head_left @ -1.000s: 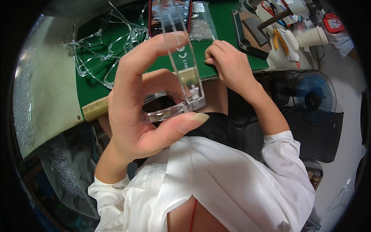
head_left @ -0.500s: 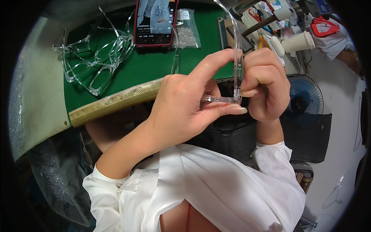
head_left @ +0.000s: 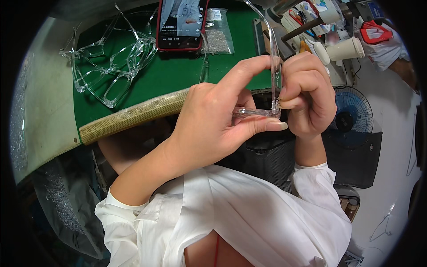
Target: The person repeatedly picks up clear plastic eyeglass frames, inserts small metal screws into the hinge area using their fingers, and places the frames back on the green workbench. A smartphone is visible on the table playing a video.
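Observation:
My left hand is closed around a clear plastic eyeglasses frame, thumb under its front and index finger against the upright temple arm. The frame's corner, where temple and front meet, sticks out past my left thumb. At that hinge corner my right hand pinches with thumb and forefinger; a tiny dark bit shows at the fingertips, too small to name. A heap of clear eyeglasses frames lies on the green mat at the left.
A phone with a red case and a bag of small clear parts lie at the back. A gold padded strip lines the table edge. At right are a bench tool's metal rod, a white cup and a blue fan.
Both hands and the eyeglasses frame have shifted very slightly right. My right fingertips have moved a little at the hinge corner, and the phone's picture has changed.

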`<action>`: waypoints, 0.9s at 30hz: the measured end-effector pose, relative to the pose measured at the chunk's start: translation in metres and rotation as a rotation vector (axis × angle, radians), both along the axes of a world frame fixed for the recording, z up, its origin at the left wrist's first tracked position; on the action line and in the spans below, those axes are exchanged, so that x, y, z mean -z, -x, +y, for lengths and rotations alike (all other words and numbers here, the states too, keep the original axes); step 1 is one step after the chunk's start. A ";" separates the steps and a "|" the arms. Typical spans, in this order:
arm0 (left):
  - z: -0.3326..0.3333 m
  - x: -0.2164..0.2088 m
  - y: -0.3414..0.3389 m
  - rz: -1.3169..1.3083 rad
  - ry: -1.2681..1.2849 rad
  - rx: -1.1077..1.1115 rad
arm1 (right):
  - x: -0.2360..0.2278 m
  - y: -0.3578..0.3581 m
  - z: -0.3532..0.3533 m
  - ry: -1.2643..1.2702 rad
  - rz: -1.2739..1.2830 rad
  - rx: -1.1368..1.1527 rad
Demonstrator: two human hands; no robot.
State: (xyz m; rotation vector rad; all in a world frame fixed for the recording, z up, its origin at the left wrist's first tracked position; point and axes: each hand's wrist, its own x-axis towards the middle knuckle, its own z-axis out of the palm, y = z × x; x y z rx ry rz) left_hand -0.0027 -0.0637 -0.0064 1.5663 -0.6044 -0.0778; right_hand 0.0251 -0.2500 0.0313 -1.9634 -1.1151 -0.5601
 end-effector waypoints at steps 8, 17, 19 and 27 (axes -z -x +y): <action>0.001 0.003 0.000 -0.015 -0.030 0.001 | 0.003 0.000 -0.003 -0.061 0.119 -0.019; -0.002 0.003 -0.001 0.022 0.024 0.033 | 0.007 0.001 -0.005 -0.102 0.150 -0.012; -0.003 0.002 -0.001 0.099 0.079 0.063 | 0.009 -0.001 -0.005 -0.125 0.162 -0.037; -0.010 0.004 -0.005 -0.006 0.058 0.002 | 0.017 0.005 -0.005 -0.469 0.669 -0.133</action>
